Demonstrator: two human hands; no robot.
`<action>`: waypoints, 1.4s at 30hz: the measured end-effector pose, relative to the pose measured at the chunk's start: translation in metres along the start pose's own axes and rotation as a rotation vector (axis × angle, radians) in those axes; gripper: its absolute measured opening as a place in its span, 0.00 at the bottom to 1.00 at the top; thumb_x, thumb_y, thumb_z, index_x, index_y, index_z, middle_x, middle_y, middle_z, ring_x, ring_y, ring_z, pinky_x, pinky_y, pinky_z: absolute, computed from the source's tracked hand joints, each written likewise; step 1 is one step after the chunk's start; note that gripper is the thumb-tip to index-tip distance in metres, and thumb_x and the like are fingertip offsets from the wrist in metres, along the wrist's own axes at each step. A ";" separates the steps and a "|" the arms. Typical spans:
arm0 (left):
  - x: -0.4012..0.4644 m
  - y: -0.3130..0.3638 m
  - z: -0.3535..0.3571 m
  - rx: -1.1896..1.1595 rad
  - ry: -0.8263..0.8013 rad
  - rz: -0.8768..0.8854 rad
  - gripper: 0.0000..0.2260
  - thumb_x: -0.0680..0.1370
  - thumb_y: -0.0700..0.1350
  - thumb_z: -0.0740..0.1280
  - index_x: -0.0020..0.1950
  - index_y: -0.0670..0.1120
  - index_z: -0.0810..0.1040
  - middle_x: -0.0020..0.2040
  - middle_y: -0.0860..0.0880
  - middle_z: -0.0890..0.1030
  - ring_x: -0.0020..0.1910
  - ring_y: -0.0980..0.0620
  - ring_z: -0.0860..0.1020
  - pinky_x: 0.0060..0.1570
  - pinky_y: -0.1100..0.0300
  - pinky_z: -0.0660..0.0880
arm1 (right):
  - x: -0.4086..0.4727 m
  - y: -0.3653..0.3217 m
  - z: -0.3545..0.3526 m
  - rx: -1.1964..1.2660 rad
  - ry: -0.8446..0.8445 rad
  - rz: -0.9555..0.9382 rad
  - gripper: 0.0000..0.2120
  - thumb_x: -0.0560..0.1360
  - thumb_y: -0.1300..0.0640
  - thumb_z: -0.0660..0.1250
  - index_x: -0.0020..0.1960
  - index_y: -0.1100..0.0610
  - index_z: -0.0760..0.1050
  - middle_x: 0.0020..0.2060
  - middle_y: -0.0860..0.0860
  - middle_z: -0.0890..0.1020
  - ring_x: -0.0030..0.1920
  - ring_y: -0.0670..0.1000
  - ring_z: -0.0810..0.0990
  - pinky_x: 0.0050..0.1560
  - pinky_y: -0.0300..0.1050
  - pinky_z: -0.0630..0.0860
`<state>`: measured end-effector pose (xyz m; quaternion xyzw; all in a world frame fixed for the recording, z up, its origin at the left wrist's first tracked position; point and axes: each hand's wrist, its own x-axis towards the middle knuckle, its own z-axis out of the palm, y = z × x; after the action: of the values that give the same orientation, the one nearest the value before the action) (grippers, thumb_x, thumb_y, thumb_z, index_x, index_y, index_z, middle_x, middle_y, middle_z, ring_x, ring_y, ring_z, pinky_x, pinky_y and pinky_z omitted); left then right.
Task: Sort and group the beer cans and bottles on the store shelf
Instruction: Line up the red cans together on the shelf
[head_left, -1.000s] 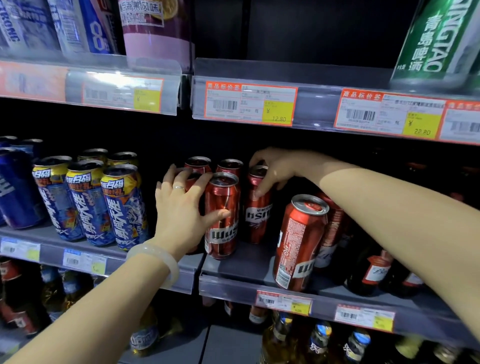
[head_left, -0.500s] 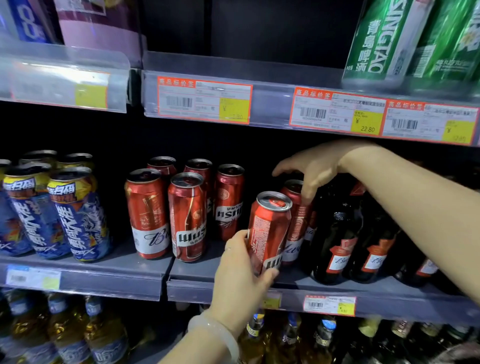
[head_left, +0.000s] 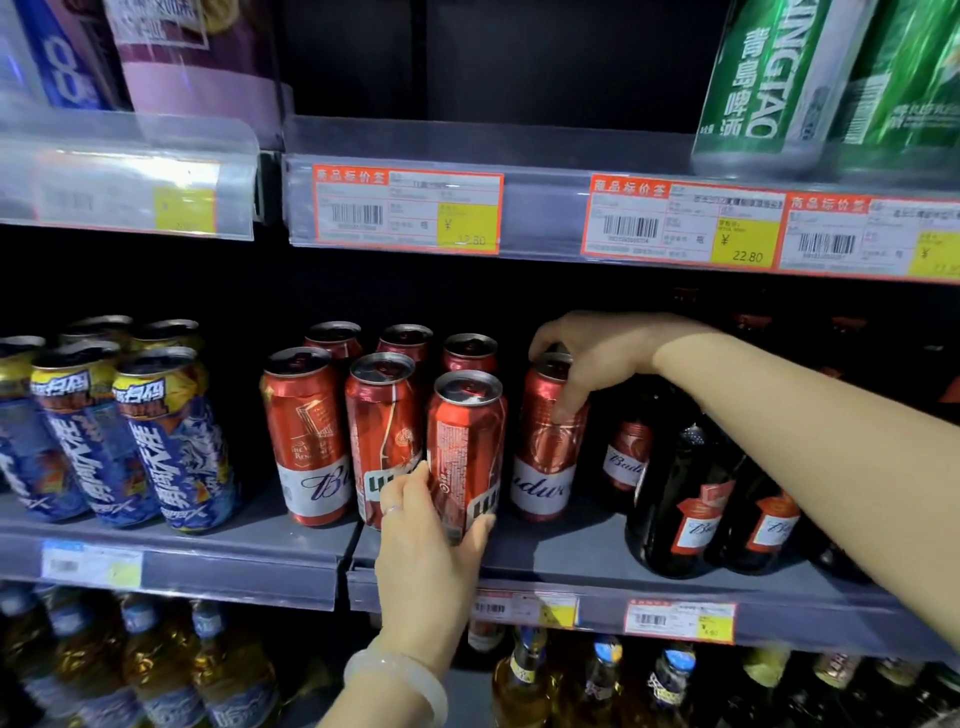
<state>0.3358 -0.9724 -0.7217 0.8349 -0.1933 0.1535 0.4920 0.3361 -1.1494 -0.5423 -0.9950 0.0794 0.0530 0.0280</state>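
While the left hand (head_left: 428, 545) has slid its gripped can (head_left: 465, 452) leftward, the right hand (head_left: 589, 358) now grips another can (head_left: 548, 441).

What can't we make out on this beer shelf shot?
- Head view: base of the front red can, covered by the left hand.
- Top of the rightmost red can, partly under the right hand.
- Dark bottles: necks lost in shadow and behind the forearm.
- Left price tag: washed out by glare.
- Green cans: tops cut off by the frame edge.
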 end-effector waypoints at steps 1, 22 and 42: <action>0.000 0.000 0.003 0.003 0.009 -0.009 0.32 0.68 0.46 0.76 0.68 0.41 0.67 0.64 0.44 0.69 0.62 0.44 0.71 0.53 0.57 0.69 | 0.003 -0.001 0.002 0.025 0.014 -0.001 0.36 0.64 0.54 0.77 0.68 0.54 0.67 0.61 0.51 0.72 0.53 0.49 0.71 0.49 0.39 0.70; 0.007 -0.039 -0.042 -0.152 0.353 0.119 0.35 0.67 0.55 0.73 0.67 0.42 0.64 0.63 0.46 0.66 0.65 0.51 0.64 0.67 0.60 0.61 | -0.018 -0.014 0.116 0.961 0.356 0.279 0.40 0.66 0.63 0.76 0.71 0.56 0.58 0.59 0.56 0.75 0.53 0.51 0.73 0.53 0.46 0.72; 0.081 -0.075 -0.086 -0.432 -0.184 -0.253 0.27 0.68 0.41 0.75 0.63 0.47 0.69 0.52 0.51 0.79 0.50 0.56 0.78 0.48 0.58 0.76 | -0.059 -0.057 0.131 0.728 0.328 0.318 0.33 0.66 0.50 0.76 0.65 0.54 0.65 0.55 0.47 0.72 0.56 0.49 0.74 0.55 0.44 0.72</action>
<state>0.4365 -0.8774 -0.7019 0.7384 -0.1595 -0.0304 0.6545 0.2738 -1.0752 -0.6632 -0.8908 0.2489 -0.1338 0.3559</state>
